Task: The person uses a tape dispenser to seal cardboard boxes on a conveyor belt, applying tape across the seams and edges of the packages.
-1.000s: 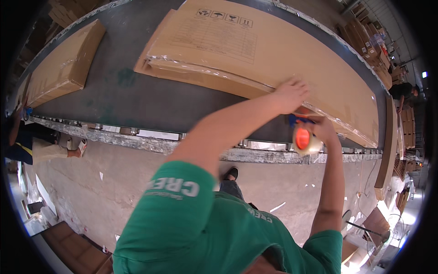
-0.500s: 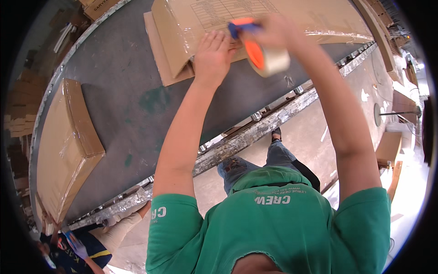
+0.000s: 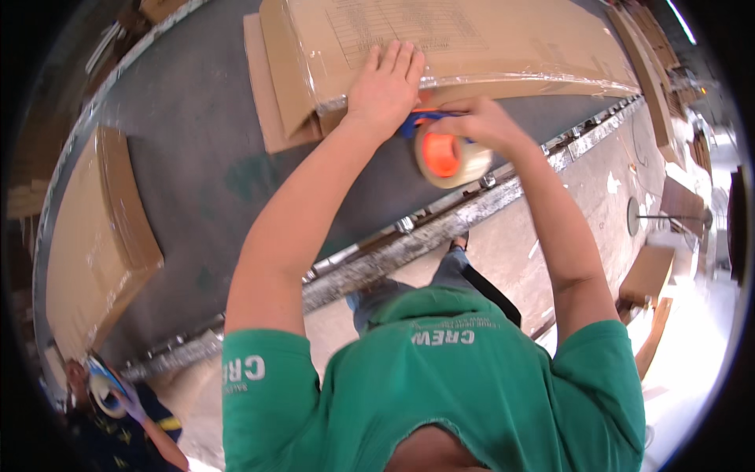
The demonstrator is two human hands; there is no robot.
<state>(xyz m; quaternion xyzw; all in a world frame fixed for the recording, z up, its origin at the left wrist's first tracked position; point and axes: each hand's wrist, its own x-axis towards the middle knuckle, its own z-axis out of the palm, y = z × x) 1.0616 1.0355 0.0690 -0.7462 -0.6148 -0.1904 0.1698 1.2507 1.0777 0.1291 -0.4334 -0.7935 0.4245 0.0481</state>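
Note:
A large brown cardboard box (image 3: 440, 47) lies on the dark conveyor belt in front of me, clear tape along its near top edge and an end flap sticking out at its left. My left hand (image 3: 385, 90) rests flat on the box's near edge, fingers stretched out. Just right of it, my right hand (image 3: 476, 126) grips a tape dispenser (image 3: 440, 153), blue and orange with a wide roll of clear tape, held against the box's near side. Where the dispenser's front end meets the cardboard is partly hidden behind my left hand.
On the belt (image 3: 197, 173) at left sits another taped cardboard box (image 3: 94, 244). A co-worker (image 3: 118, 417) beside it holds a tape dispenser. The worn metal conveyor rail (image 3: 370, 271) runs between me and the belt. More cardboard (image 3: 649, 275) stands on the floor at right.
My right hand has brought the tape dispenser down and toward me, from above the box's edge to its near side. My left hand has shifted slightly right and farther onto the top.

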